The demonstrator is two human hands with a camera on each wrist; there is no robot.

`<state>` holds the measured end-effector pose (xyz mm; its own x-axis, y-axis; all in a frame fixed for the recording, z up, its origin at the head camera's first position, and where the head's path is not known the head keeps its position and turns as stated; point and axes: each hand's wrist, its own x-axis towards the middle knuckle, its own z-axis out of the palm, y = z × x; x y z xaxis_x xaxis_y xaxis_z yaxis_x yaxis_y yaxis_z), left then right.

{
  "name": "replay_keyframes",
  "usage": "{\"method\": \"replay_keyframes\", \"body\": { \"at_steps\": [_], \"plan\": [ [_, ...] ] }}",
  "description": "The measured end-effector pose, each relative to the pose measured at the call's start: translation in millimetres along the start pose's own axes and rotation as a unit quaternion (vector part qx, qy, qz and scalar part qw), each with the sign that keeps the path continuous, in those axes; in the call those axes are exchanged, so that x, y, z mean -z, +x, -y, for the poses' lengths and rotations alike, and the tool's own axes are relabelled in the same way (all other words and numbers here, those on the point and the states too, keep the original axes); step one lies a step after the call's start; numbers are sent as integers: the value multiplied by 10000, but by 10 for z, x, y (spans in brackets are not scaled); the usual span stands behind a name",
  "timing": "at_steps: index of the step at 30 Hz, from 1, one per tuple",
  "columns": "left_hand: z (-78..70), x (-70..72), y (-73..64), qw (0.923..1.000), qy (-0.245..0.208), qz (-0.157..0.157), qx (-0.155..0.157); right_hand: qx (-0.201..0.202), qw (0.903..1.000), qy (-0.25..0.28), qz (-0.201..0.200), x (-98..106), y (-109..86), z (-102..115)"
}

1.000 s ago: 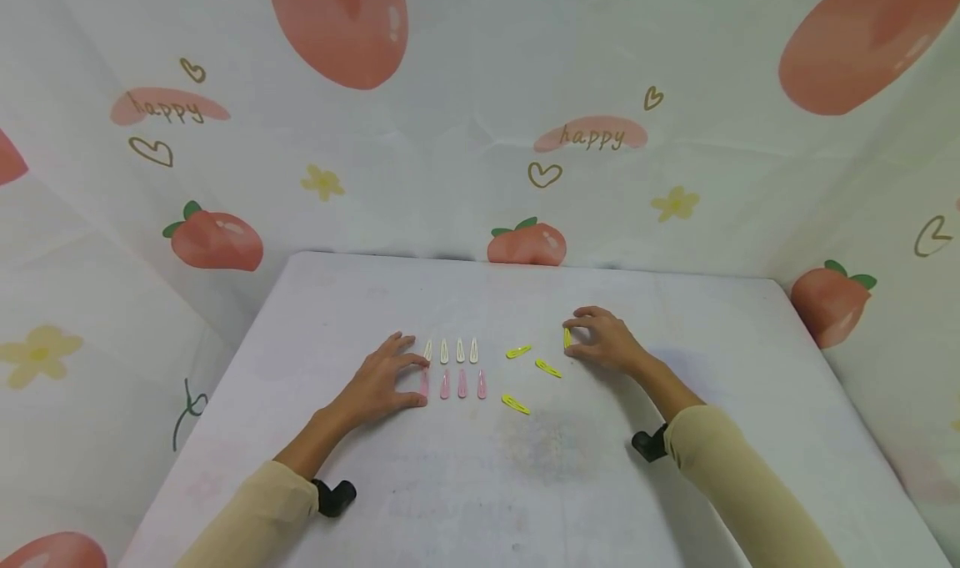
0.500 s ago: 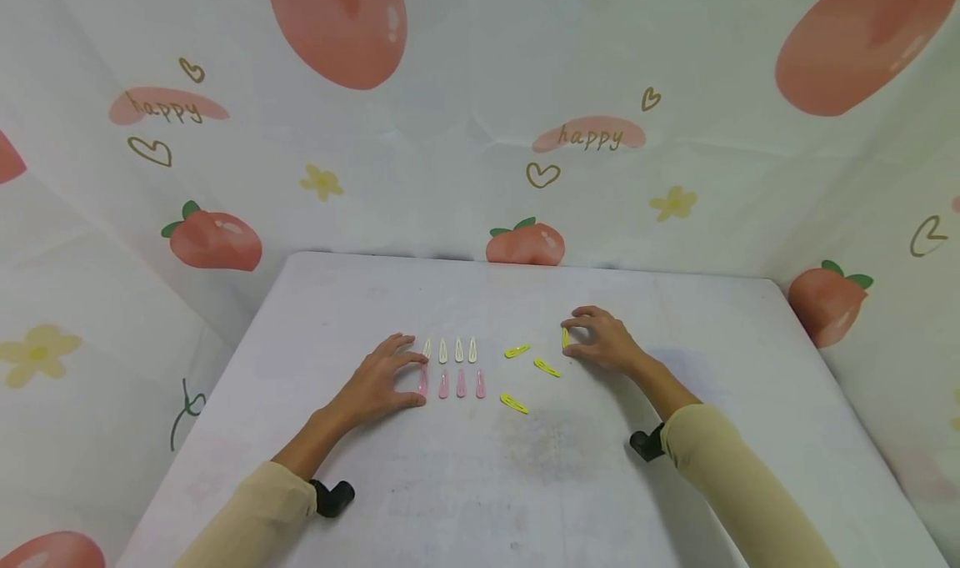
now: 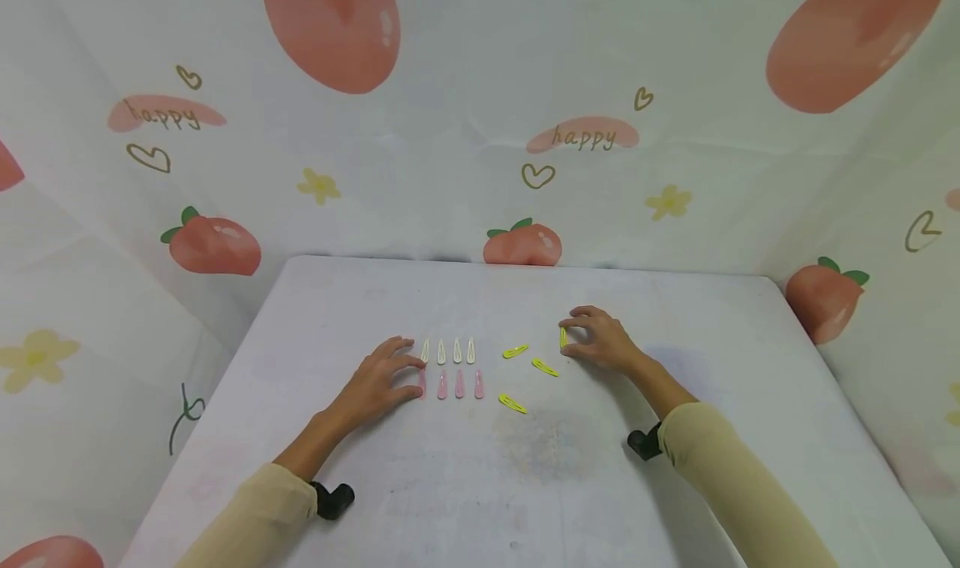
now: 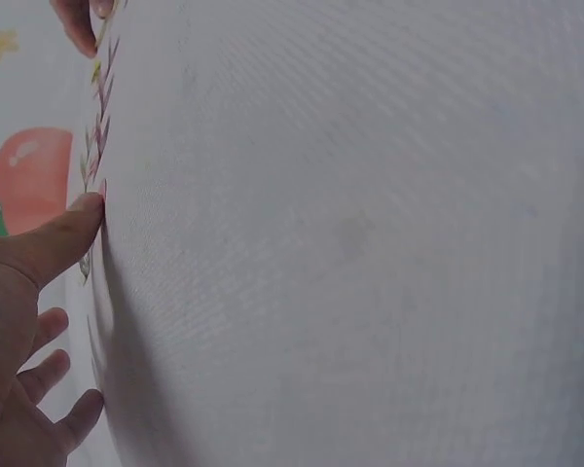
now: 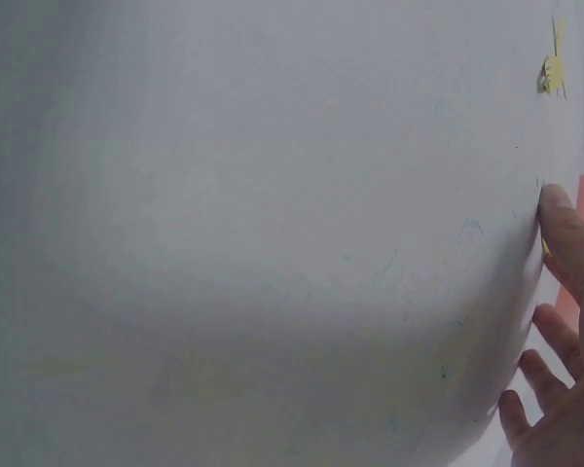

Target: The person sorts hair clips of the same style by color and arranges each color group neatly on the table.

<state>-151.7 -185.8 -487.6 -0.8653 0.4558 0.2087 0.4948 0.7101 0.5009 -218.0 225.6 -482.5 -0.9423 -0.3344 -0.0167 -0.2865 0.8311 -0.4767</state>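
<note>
Head view: nearest, 1 yellow snap clip [image 3: 512, 404] lies askew; then the left hand [image 3: 372, 386] pinches the endmost of 4 aligned pink snap clips [image 3: 460, 384]. Beyond, 4 white snap clips [image 3: 457, 351] also look finished; 2 yellow strays [image 3: 545, 368] and the yellow barrette [image 3: 563, 339] the right hand [image 3: 606, 339] pinches seem left to align.

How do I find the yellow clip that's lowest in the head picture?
On the big white table, look for the row of four pink, teardrop-shaped hair clips. Just right of that row lies a slanted yellow, teardrop-shaped hair clip. It's the lowest clip in the head view; the three other yellow clips are all farther back.
</note>
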Motion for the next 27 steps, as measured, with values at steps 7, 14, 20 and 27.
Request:
{"method": "replay_keyframes", "body": {
  "at_steps": [7,14,20,27],
  "plan": [
    [-29,15,16,10000,-75,-57,-20,57,10000,-15,-13,1,-5,15],
    [-258,-77,140,9998,-190,40,-106,-35,10000,-62,14,-14,-5,8],
    [-589,-282,319,9967,-30,409,-699,-40,10000,-61,34,-27,-6,-13],
    [-839,-479,474,9868,376,1082,-1149,137,9999,12,-85,-16,-18,-11]
  ]
}}
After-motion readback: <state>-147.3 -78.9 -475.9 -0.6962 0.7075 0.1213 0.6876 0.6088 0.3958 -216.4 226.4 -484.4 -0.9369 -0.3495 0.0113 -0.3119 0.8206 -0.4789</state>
